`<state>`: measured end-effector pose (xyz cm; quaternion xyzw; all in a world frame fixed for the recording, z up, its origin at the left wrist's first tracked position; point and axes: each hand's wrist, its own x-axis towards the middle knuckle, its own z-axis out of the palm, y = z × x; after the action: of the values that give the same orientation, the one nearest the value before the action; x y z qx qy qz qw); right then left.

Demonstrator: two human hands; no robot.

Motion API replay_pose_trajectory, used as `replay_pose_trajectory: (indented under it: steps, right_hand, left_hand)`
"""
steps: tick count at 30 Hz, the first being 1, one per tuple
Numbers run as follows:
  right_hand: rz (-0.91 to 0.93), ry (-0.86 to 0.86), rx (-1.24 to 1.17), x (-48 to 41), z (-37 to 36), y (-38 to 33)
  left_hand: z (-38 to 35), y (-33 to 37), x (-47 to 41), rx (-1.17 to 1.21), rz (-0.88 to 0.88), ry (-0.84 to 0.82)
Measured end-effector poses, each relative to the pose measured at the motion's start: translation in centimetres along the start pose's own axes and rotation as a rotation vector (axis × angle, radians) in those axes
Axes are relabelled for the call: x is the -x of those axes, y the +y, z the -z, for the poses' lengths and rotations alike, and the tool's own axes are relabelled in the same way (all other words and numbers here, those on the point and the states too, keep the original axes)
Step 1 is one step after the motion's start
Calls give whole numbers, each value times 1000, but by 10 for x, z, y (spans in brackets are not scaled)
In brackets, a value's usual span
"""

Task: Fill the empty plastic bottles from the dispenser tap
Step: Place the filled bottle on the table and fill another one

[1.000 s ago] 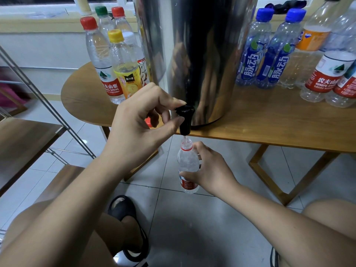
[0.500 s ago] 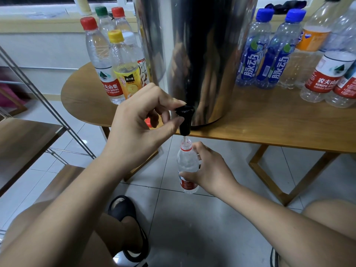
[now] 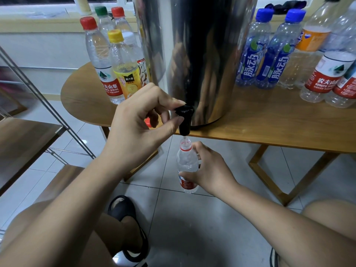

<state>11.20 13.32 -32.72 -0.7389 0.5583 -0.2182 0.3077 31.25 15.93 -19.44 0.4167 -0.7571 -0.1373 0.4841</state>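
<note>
Left hand (image 3: pixel 142 120) pinches tap (image 3: pixel 184 120); right hand (image 3: pixel 210 168) grips bottle (image 3: pixel 187 162).

one wide-angle view from the head, tilted forward and down, close over the table (image 3: pixel 269 124) edge. the dispenser (image 3: pixel 194 54) fills 12 o'clock, its top cropped; floor (image 3: pixel 192 228) fills the lower half, knees (image 3: pixel 331 212) at 4 and 8 o'clock.

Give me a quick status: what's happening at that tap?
Left hand pinches tap. Right hand holds bottle under it, water running in. Nothing blocking.
</note>
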Motion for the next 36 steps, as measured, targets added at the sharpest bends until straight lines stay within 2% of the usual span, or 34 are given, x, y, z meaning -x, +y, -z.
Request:
replay_pose_trajectory:
  steps: [36]
  right_hand:
    - [38,18,42,-2,-3,5]
  left_hand:
    - [-1,-2,1,-2,-17,11]
